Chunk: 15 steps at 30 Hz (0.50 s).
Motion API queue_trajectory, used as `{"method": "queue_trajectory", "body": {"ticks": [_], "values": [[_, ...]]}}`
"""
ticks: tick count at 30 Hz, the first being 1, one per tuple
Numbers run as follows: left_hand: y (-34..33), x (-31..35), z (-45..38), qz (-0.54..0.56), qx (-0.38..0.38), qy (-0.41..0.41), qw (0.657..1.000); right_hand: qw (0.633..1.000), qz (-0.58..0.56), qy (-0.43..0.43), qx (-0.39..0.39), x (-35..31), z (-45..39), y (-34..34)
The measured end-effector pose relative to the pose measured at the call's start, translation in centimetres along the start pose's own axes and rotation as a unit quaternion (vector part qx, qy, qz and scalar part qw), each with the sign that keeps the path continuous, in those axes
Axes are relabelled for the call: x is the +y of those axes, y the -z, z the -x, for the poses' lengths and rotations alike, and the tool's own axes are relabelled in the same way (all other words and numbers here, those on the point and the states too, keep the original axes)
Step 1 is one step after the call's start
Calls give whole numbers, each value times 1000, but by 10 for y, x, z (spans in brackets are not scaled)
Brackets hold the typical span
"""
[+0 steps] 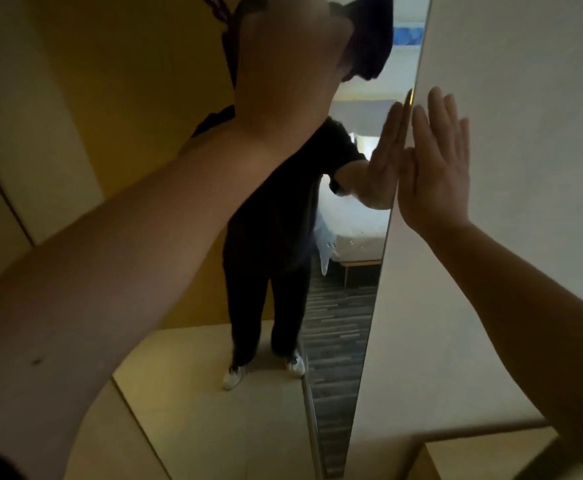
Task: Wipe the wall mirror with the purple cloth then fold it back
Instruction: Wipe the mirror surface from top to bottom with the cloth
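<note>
The tall wall mirror (343, 306) runs down the middle of the view and reflects a person in dark clothes. My left hand (283, 60) is raised near the mirror's top, closed around the dark purple cloth (371, 36), which sticks out to the right of my fist against the glass. My right hand (433, 168) lies flat on the white wall just beside the mirror's right edge. Its fingers are spread and it holds nothing. Its reflection shows in the glass next to it.
A white wall (525, 81) fills the right side. A light wooden furniture top (484, 459) sits at the bottom right. Beige panels (41, 133) stand to the left of the mirror. A bed and striped floor appear only as reflections.
</note>
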State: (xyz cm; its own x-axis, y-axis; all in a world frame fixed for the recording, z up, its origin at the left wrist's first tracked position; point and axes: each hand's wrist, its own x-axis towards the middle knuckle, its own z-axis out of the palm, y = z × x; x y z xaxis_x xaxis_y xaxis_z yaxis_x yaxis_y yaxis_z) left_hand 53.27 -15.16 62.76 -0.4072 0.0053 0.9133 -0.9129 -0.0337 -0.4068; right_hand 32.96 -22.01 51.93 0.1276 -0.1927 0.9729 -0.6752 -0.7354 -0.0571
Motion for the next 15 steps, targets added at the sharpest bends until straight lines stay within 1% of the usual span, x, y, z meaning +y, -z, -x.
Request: {"method": "queue_trajectory", "body": {"ticks": [2,4,6,8,10,12,14,15], "values": [[-11,9,-9,-20,-33,6,999,1000,22,-9,-9,21,4,-2],[-19,27,13,-33,-34,-7,999,999,33,-17,-20,39,8,-8],[-22,56,65,-26,-68,-62,995,999,31,-18,-37,51,16,-15],[-18,86,126,19,-117,-103,988,998,35,-8,-49,61,25,-22],[-12,111,186,56,-132,-107,984,998,53,6,-37,68,33,-27],[-4,128,245,70,-147,-122,979,997,70,5,-23,70,39,-34],[2,139,287,69,-161,-132,976,996,83,5,-32,70,39,-37],[2,141,298,69,-165,-124,976,995,90,4,-37,69,38,-38]]}}
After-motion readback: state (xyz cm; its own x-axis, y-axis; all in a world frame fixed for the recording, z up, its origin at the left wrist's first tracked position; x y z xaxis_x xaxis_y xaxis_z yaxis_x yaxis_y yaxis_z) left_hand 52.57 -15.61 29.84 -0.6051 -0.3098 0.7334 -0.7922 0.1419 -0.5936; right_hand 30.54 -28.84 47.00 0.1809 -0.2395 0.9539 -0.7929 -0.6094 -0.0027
